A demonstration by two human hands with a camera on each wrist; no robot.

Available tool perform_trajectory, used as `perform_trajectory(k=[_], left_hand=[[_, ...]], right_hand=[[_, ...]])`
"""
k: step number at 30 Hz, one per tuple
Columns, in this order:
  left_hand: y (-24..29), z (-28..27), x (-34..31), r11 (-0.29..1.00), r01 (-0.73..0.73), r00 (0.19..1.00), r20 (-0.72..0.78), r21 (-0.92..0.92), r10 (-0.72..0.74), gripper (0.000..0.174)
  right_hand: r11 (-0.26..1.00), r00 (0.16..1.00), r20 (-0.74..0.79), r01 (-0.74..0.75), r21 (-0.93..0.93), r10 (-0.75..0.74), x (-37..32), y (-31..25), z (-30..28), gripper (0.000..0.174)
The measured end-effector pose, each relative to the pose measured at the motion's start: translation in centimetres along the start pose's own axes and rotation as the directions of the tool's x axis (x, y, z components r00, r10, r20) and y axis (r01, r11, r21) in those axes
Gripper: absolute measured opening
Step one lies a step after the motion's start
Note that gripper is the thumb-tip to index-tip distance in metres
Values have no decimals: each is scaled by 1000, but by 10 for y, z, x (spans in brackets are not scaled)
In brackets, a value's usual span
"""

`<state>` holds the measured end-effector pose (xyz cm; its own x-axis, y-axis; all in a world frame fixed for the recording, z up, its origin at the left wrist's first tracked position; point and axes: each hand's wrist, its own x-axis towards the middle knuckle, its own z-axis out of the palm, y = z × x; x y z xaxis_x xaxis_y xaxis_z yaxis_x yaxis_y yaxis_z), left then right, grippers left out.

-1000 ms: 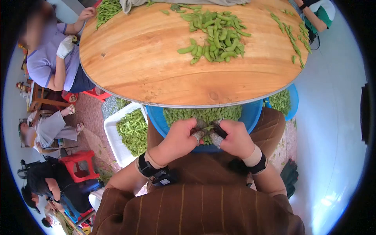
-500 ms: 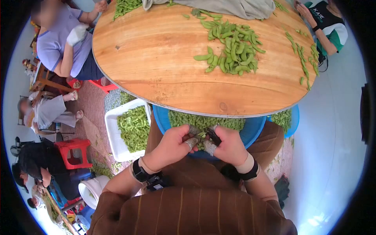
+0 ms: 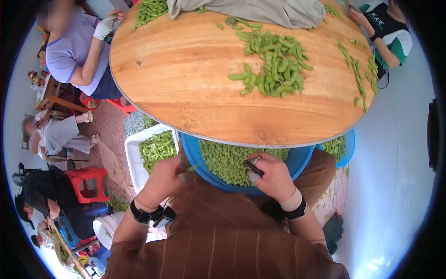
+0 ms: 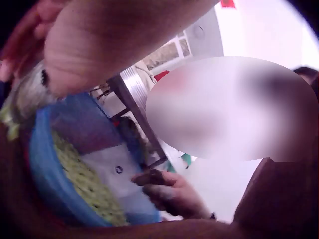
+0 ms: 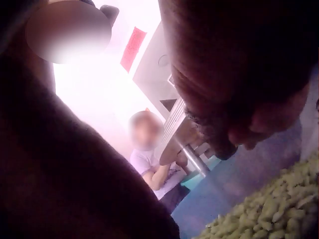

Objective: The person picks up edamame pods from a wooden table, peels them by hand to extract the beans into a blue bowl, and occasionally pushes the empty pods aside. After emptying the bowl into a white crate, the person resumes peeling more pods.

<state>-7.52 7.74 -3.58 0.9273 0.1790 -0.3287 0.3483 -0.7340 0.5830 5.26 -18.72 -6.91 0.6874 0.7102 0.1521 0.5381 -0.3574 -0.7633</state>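
Observation:
My left hand [image 3: 161, 182] is beside the left rim of a blue basin [image 3: 222, 185] of shelled green beans [image 3: 227, 162], pinching a blurred green piece [image 3: 189, 168]. In the left wrist view a pale green piece [image 4: 11, 127] shows by its wrapped fingertips. Over the basin's right part, my right hand [image 3: 275, 179] hangs with fingers loosely bent; nothing can be made out in them. Grey wraps and a dark cover [image 3: 252, 167] sit on its fingertips. The left wrist view also shows this hand [image 4: 174, 193], with the basin [image 4: 50, 164] beside it.
Green pods [image 3: 281, 69] lie heaped on the round wooden table [image 3: 186, 93], with a grey cloth [image 3: 260, 10] at its far side. A white crate [image 3: 133, 162] of pods stands left of the basin, and a second blue basin [image 3: 348, 149] right. Other people sit around.
My hands were together over the basin and have parted. The left has moved left towards the crate with a green piece; the right has stayed over the basin.

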Motion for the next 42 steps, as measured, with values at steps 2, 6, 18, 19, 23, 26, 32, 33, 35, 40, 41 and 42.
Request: perform_trajectory(k=[2,6,18,19,23,26,32,33,35,40,41,42], left_hand=[[-13,-14,-8,908,-12,996,-72,418,47,17],[28,-53,1,913,-183,966,-104,364,235,12],[132,-37,159,796,-410,748,-335,445,573,14],[132,-38,159,795,-411,741,-344,446,576,14],[123,-42,137,871,-462,792,-364,169,491,27],[122,-35,100,804,-413,911,-206,-429,358,22],[111,7,39,605,-235,924,19,-761,383,18],[107,13,36,623,-251,924,8,-741,382,16],[106,20,29,590,-272,930,-50,-760,364,13],[98,3,30,787,-37,887,342,-616,309,17],[95,4,31,726,93,865,417,-681,280,18],[93,6,30,651,231,830,496,-723,256,20]], right_hand=[[997,999,-39,36,61,-34,0,3,6,14],[1000,999,-35,-15,5,15,-1,3,7,16],[977,980,12,-199,-71,200,-30,-12,-13,16],[978,981,8,-193,-72,194,-32,-11,-14,16],[983,984,7,-179,-28,179,-33,-6,-14,19],[892,952,57,-302,337,301,-27,-11,-12,16],[539,933,76,-269,798,352,-9,-42,-35,21],[590,930,55,-276,758,364,-9,-42,-35,19],[756,954,-16,-227,614,300,-12,-41,-36,19],[971,990,-70,-107,215,125,-14,-40,-40,22],[946,983,-64,-145,289,170,-14,-43,-39,23],[913,974,-53,-187,364,221,-14,-46,-38,23]])
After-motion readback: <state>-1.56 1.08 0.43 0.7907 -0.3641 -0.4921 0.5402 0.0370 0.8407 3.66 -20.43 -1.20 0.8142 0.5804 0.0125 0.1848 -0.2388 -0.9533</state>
